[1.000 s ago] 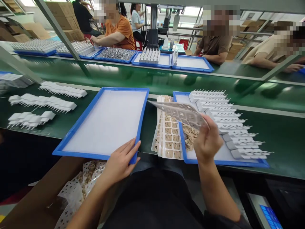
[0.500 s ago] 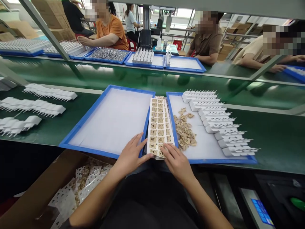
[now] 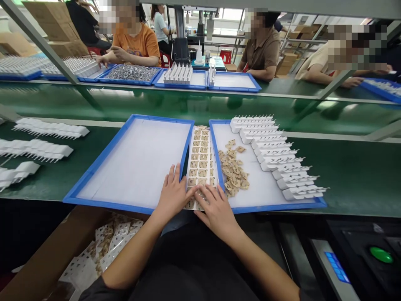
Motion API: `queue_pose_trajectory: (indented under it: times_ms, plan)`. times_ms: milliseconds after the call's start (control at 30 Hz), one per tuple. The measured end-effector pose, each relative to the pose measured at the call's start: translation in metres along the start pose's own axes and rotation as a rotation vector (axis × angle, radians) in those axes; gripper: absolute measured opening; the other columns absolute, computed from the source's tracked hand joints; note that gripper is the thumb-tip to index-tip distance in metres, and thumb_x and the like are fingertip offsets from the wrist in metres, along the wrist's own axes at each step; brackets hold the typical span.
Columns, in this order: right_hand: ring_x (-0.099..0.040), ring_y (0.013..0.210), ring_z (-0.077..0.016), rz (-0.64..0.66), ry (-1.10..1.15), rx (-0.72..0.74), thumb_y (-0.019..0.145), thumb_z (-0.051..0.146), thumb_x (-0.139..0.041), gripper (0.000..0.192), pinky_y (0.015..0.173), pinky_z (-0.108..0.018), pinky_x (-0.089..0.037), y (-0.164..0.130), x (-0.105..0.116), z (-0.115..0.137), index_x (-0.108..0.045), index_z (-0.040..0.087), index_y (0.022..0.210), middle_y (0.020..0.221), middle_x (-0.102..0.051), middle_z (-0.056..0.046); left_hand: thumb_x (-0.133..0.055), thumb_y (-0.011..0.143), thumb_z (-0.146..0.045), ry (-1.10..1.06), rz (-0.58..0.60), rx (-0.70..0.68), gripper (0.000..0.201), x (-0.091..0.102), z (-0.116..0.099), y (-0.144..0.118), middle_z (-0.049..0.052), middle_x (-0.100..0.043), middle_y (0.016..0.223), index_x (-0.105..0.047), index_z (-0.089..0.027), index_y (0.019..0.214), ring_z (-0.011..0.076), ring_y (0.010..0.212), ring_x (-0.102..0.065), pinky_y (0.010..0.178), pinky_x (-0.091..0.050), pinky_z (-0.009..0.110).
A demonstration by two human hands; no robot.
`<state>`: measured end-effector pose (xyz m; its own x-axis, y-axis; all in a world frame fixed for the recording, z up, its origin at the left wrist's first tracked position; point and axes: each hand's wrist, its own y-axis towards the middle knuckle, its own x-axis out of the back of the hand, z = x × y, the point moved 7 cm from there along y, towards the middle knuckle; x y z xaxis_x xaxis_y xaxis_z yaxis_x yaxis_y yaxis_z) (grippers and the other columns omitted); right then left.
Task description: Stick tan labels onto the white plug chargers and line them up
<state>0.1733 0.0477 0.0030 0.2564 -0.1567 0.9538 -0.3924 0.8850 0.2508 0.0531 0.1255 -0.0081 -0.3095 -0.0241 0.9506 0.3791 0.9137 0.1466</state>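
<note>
A white sheet [image 3: 198, 156] with rows of tan die-cut pieces lies between two blue-rimmed trays. My left hand [image 3: 171, 190] is open at the sheet's near left edge, fingers spread over the left tray's rim and thumb reaching onto the sheet. Across the near end of the sheet lies my right hand [image 3: 218, 211], its fingers stretched out and apart; the tips hide some pieces. Both hands meet close together near the thumb and fingertips. Loose tan pieces [image 3: 233, 171] are heaped in the right tray [image 3: 260, 200], beside rows of white plug-like housings [image 3: 269, 150] with pins.
The left tray [image 3: 138, 159] shows a bare white liner. More white housings [image 3: 34, 148] lie at far left. Below is a cardboard box [image 3: 46, 255] of punched sheet scraps [image 3: 115, 238]. Across the green bench, co-workers sit behind trays [image 3: 131, 74]. A green button [image 3: 381, 254] sits lower right.
My right hand has moved left over the sheet's near end, towards my left thumb. The view has shifted slightly, so the trays appear farther left.
</note>
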Motion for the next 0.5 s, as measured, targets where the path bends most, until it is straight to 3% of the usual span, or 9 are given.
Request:
queue_pose_trajectory:
  times_ms: [233,333,400,500]
  plan:
    - [-0.049,0.136,-0.0323,-0.103,0.062,-0.033,0.094,0.039,-0.061,0.046,0.113,-0.052,-0.042,-0.013,0.0,-0.012,-0.061,0.014,0.132,0.141,-0.06,-0.015,-0.043,0.098,-0.059,-0.168,0.078,0.003,0.059,-0.008,-0.001,0.003,0.02,-0.018,0.166,-0.063,-0.014,0.131,0.0406,0.153,-0.02,0.118,-0.033,0.06]
    - [-0.052,0.134,-0.03,-0.117,0.089,-0.011,0.096,0.04,-0.059,0.039,0.114,-0.051,-0.042,-0.014,0.002,-0.011,-0.063,0.015,0.127,0.141,-0.061,-0.012,-0.039,0.101,-0.054,-0.169,0.013,0.003,0.056,-0.002,0.019,-0.004,0.018,-0.029,0.163,-0.056,-0.018,0.14,0.0349,0.15,-0.031,0.118,-0.036,0.056]
    - [-0.054,0.132,-0.0287,-0.13,0.099,0.005,0.097,0.039,-0.057,0.036,0.114,-0.051,-0.043,-0.015,0.004,-0.01,-0.064,0.017,0.125,0.139,-0.063,-0.01,-0.04,0.102,-0.052,-0.123,-0.013,0.022,0.057,0.0,0.036,-0.015,0.017,-0.034,0.161,-0.045,-0.021,0.149,0.0346,0.149,-0.033,0.117,-0.034,0.06]
    - [-0.056,0.131,-0.0277,-0.144,0.146,-0.001,0.098,0.039,-0.056,0.032,0.114,-0.05,-0.043,-0.015,0.009,-0.011,-0.065,0.02,0.122,0.135,-0.065,-0.009,-0.04,0.101,-0.052,-0.052,0.041,0.023,0.063,-0.007,0.054,-0.035,0.015,-0.039,0.159,-0.032,-0.023,0.157,0.0366,0.149,-0.032,0.115,-0.029,0.067]
